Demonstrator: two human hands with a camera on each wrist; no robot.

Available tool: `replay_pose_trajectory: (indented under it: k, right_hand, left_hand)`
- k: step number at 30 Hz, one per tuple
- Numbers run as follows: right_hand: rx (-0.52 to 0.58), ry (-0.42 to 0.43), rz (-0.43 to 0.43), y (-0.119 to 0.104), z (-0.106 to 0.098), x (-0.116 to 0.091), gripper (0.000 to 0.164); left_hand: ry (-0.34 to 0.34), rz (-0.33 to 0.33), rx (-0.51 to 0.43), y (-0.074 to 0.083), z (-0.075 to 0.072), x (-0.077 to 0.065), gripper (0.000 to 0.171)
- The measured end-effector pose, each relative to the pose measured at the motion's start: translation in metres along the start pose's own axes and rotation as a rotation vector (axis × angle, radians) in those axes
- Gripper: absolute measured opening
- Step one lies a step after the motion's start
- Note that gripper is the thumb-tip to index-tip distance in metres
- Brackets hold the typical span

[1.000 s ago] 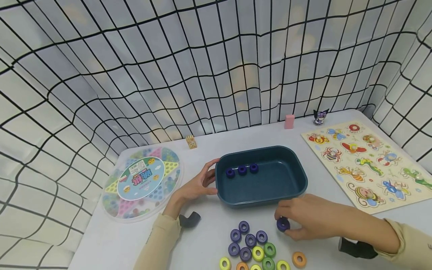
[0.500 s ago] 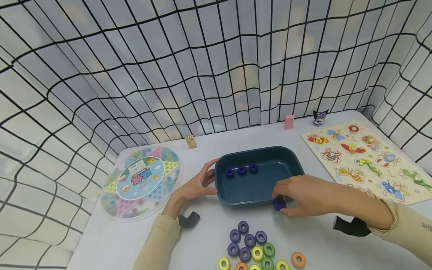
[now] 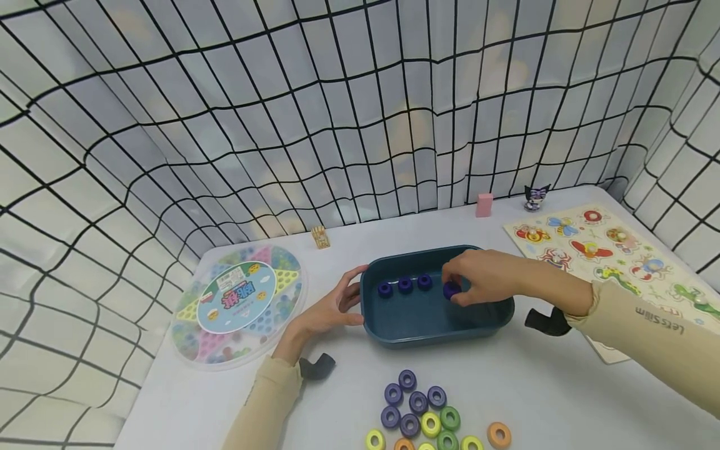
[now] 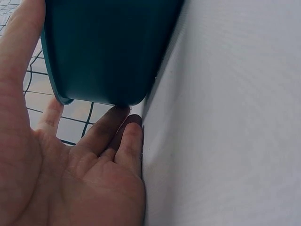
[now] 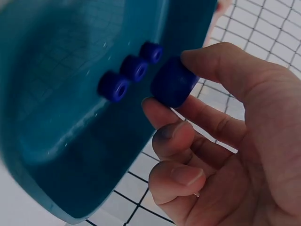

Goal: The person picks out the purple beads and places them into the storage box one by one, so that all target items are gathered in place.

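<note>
My right hand (image 3: 485, 275) pinches a purple ring bead (image 3: 451, 290) between thumb and fingers, inside the dark teal tray (image 3: 388, 339). In the right wrist view the bead (image 5: 173, 82) is held on its side, close to three purple beads (image 5: 134, 68) standing in a row on the tray floor. That row (image 3: 405, 285) lies left of my right hand in the head view. My left hand (image 3: 332, 309) rests at the tray's left end with its fingers spread. In the left wrist view the fingertips (image 4: 120, 112) touch the tray's outer wall (image 4: 108, 52).
Loose purple, yellow, green and orange ring beads (image 3: 418, 403) lie in front of the tray. A round marble game board (image 3: 236, 303) sits at left, an insect puzzle board (image 3: 613, 262) at right. Small figures (image 3: 535, 197) and a pink block (image 3: 484, 205) line the back edge.
My right hand has carried the purple bead from the table beside the loose beads, over the tray's front rim and inside. My left hand has stayed at the tray's left end.
</note>
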State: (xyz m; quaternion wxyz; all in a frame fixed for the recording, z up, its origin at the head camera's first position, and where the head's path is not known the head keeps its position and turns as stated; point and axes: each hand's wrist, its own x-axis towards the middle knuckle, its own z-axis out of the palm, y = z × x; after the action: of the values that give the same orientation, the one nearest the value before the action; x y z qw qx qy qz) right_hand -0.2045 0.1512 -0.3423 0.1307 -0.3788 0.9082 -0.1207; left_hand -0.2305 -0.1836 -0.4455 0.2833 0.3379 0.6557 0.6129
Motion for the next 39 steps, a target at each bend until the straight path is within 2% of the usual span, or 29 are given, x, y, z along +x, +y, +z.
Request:
replay_pose_trajectory:
  k: [7,17,27,39]
  right_hand:
    - [-0.043,-0.031,0.001,0.009,-0.002,0.030,0.028]
    - [-0.104,-0.095,0.067,0.022,0.007,0.055,0.031]
    - [-0.205,-0.089,0.092,0.020,0.011,0.061,0.029]
    - [-0.279,-0.090,0.111,0.016,0.012,0.060,0.017]
  left_hand:
    - [-0.006,-0.011,-0.003,0.013,0.006,-0.002,0.094]
    - [-0.001,-0.011,-0.017,0.009,0.005,0.000,0.094]
    - [-0.004,0.009,-0.001,0.017,0.008,-0.002,0.095]
    - [-0.004,-0.026,0.008,0.021,0.009,-0.002,0.096]
